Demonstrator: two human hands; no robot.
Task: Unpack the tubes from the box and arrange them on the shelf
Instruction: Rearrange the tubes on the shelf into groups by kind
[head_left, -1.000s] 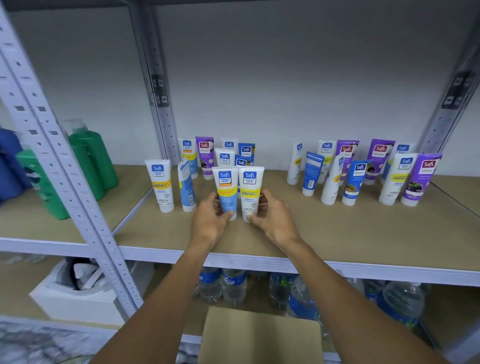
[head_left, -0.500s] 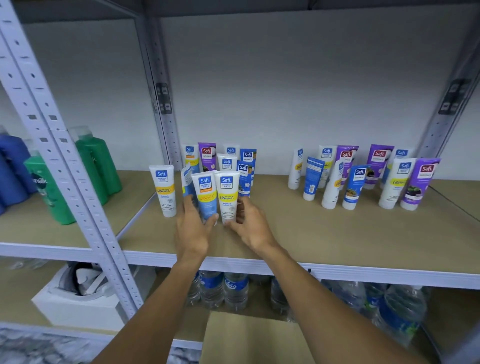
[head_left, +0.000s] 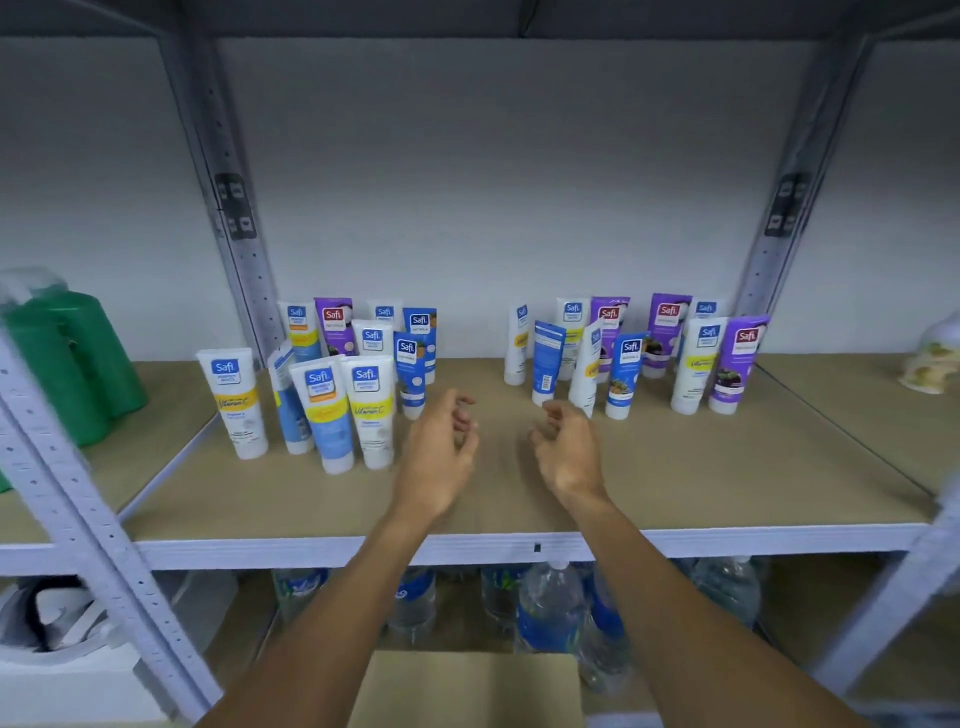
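Left hand (head_left: 436, 457) and right hand (head_left: 569, 452) have released the tube pair (head_left: 370, 410) — drawn back; fingers loose

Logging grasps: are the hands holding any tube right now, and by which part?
Nothing is held: left hand and right hand hover empty above the shelf.

Green plastic bottles (head_left: 78, 364) stand clustered at the far left, blurred. On the lower tier (head_left: 805, 592), clear water bottles (head_left: 545, 608) with blue labels stand upright in a loose row. At the bottom left sits a white moulded foam block (head_left: 62, 670) (something dark lies in its hollow, too blurred to name). At the far right rests a pale floral-patterned object (head_left: 932, 361), cut off by the frame. A plain white wall (head_left: 493, 182) closes the back.
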